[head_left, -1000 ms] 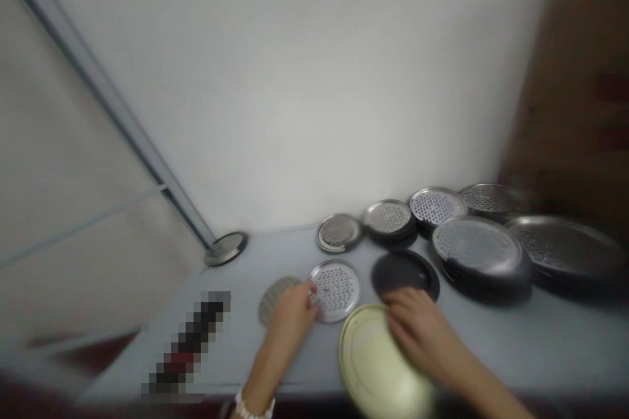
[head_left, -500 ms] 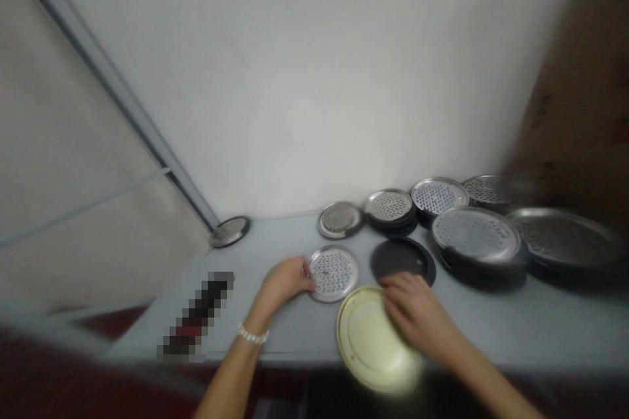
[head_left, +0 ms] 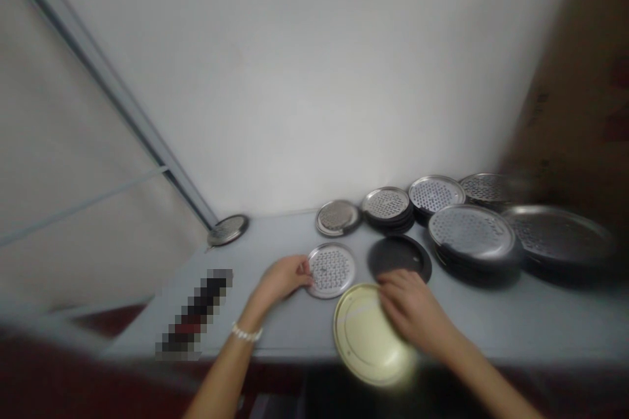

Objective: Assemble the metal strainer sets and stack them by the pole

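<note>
My left hand (head_left: pixel 282 279) pinches the left rim of a perforated steel disc (head_left: pixel 331 270) lying flat on the grey table top (head_left: pixel 295 334). My right hand (head_left: pixel 410 306) rests with curled fingers on the upper right edge of a round gold-coloured metal lid (head_left: pixel 366 335). Those fingers also lie close to the lower edge of a dark round disc (head_left: pixel 399 257). I cannot tell whether anything lies hidden under my left hand.
Several stacks of perforated steel discs (head_left: pixel 472 234) stand along the wall at the back right. A single disc (head_left: pixel 227 230) sits at the far left corner. A pixelated object (head_left: pixel 195 311) lies left of my left hand. A brown board (head_left: pixel 555 91) rises at the right.
The grey mesh disc beside my left hand in the oldest frame no longer shows. My left hand has shifted onto the steel disc's rim, and the view has tilted slightly.
</note>
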`<state>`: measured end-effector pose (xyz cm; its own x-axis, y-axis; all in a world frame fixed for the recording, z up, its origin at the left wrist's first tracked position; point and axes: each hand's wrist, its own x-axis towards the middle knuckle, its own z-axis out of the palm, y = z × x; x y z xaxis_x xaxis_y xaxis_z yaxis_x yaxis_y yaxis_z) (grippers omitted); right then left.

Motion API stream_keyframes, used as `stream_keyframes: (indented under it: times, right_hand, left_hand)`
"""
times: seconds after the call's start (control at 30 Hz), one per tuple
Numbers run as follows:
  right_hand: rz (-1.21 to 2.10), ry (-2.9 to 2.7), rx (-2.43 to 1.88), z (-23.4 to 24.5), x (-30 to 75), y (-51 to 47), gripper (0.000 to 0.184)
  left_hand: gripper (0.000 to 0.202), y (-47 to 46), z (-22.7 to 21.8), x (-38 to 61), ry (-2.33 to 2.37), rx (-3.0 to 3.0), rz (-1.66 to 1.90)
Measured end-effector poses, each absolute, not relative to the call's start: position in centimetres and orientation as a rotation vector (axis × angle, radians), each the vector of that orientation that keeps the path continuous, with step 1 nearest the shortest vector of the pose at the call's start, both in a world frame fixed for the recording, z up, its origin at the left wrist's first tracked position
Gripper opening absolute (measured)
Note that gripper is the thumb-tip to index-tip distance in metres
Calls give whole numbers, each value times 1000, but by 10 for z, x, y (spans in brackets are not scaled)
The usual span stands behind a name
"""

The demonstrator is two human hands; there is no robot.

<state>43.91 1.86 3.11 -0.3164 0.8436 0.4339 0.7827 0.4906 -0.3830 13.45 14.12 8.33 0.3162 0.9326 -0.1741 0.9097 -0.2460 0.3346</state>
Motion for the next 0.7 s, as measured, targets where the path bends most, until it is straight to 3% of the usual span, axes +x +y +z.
stream_keyframes:
  times: [0.17, 0.37, 0.7]
  right_hand:
    - [124, -2143, -1329, 31, 439, 18, 25]
    - [137, -2147, -1331, 32, 438, 18, 24]
    - [121, -2145, -1316, 31, 438, 17, 25]
  left_hand:
    - [11, 127, 88, 137, 1719, 2261, 168]
    - [24, 101, 97, 146, 1834, 2279, 304]
    - [17, 98, 97, 148, 1834, 2288, 74]
